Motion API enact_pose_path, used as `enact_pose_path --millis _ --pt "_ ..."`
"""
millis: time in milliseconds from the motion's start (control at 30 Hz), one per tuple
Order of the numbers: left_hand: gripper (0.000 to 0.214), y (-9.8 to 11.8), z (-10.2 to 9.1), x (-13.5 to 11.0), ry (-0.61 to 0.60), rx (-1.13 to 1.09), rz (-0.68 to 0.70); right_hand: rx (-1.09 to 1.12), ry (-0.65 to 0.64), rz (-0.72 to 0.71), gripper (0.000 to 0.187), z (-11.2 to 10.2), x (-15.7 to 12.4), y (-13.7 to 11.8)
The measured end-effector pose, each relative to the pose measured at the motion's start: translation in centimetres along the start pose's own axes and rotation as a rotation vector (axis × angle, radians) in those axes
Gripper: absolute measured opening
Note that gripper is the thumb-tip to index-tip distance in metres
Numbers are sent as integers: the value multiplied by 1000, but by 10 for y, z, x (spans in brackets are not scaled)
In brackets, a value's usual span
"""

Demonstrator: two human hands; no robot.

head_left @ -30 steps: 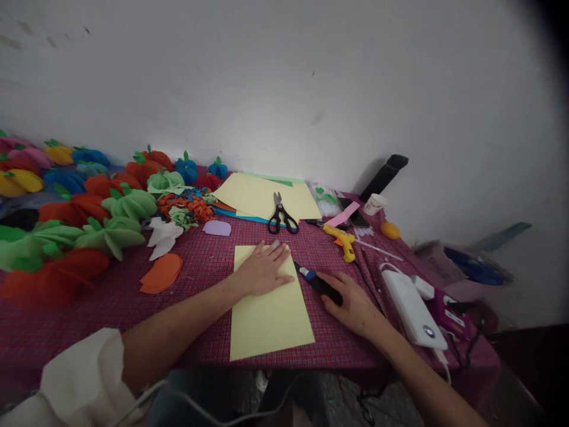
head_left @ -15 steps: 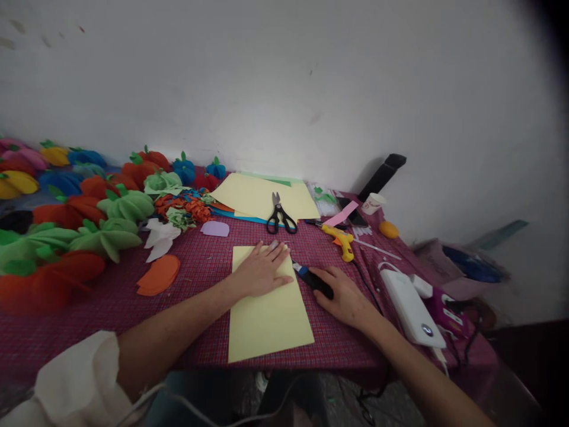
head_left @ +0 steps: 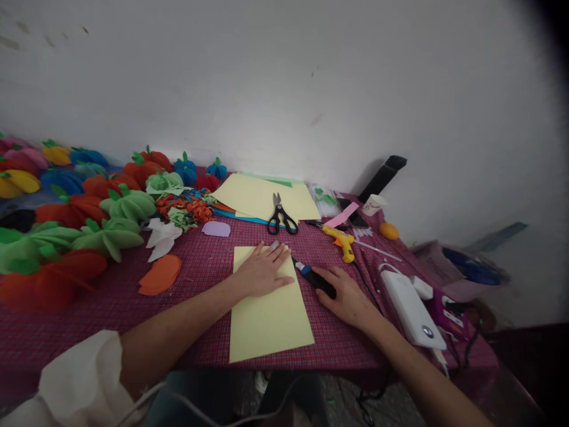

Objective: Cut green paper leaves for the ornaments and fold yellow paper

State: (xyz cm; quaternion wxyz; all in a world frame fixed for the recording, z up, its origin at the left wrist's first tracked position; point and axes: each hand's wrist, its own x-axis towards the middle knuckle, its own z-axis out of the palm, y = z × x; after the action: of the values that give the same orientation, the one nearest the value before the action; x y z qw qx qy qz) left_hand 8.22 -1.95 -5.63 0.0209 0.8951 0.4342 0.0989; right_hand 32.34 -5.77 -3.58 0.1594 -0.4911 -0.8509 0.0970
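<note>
A pale yellow sheet (head_left: pixel 269 323) lies on the checked tablecloth in front of me. My left hand (head_left: pixel 261 273) rests flat on its upper part, fingers spread, with a small greyish object by the fingertips that I cannot make out. Just right of the sheet, my right hand (head_left: pixel 344 296) is wrapped round a black and blue utility knife (head_left: pixel 320 282). Its blade points up and left toward the sheet's right edge. Beyond the sheet lie black-handled scissors (head_left: pixel 281 216), partly over a stack of larger yellow sheets (head_left: pixel 253 196).
Colourful paper pumpkins (head_left: pixel 106 207) and paper scraps (head_left: pixel 189 207) crowd the left side. Orange pieces (head_left: pixel 160 274) and a lilac piece (head_left: pixel 216 228) lie nearer. To the right are a yellow glue gun (head_left: pixel 341 242), a paper cup (head_left: pixel 373 204), a white power bank (head_left: pixel 411 305) and cables.
The knife in my right hand has shifted very slightly to the right, its tip a little off the sheet's edge. My left hand stays on the sheet; the whole view has moved slightly.
</note>
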Motion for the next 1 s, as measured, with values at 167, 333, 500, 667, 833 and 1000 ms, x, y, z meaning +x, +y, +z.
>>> enact_pose_path --millis 167,333,500,667,833,1000 --pt "74 0 -1 0 -4 -4 4 -18 -2 7 46 1 7 -2" --pt "73 0 -1 -1 0 10 7 -14 -6 11 47 2 11 -5" --pt "74 0 -1 -1 -10 1 4 -1 4 41 45 -1 9 -1" --pt "75 0 0 0 -11 -7 1 2 0 31 46 -4 8 1" --pt "75 0 -1 0 -15 -10 -2 -15 4 -2 47 2 13 2" --pt "73 0 -2 -1 -8 -8 4 -27 13 3 46 6 19 2"
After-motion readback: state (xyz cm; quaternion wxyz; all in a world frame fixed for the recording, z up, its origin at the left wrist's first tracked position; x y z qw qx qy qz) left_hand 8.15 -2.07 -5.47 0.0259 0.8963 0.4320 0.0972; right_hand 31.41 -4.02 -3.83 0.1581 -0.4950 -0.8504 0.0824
